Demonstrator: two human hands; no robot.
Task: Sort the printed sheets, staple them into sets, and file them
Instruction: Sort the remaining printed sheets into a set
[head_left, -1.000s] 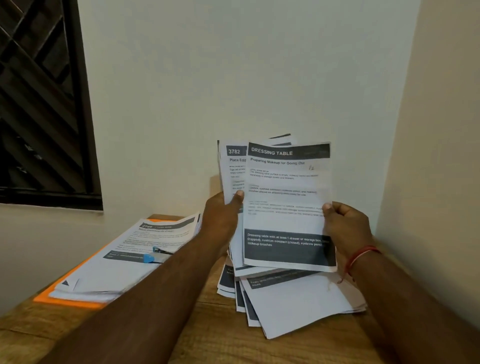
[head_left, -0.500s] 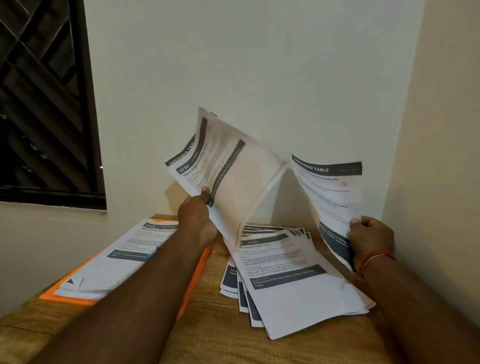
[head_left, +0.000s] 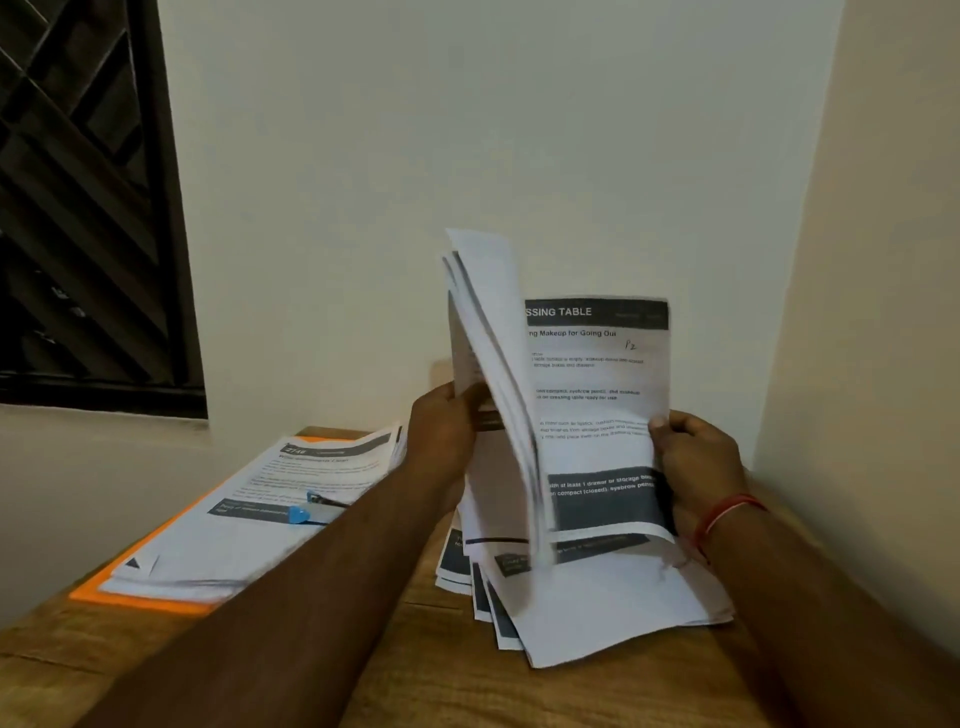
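My left hand (head_left: 444, 431) grips a small bundle of printed sheets (head_left: 488, 332), held upright and edge-on, blurred by motion. My right hand (head_left: 696, 462) pinches the right edge of a single sheet headed "DRESSING TABLE" (head_left: 602, 405), which faces me just right of the bundle and is partly overlapped by it. Under both hands a fanned pile of loose sheets (head_left: 613, 603) lies on the wooden table (head_left: 415, 670). To the left, another stack of sheets (head_left: 249, 519) rests on an orange folder (head_left: 150, 603), with a blue stapler (head_left: 311, 512) lying on top.
White walls close in behind and on the right, forming a corner. A dark window grille (head_left: 78, 208) fills the upper left. A red thread (head_left: 727, 512) circles my right wrist.
Half a second ago my hands were spread apart, the bundle tilted left. Now the left hand has swung the bundle back upright beside the single sheet, which has returned toward the middle.
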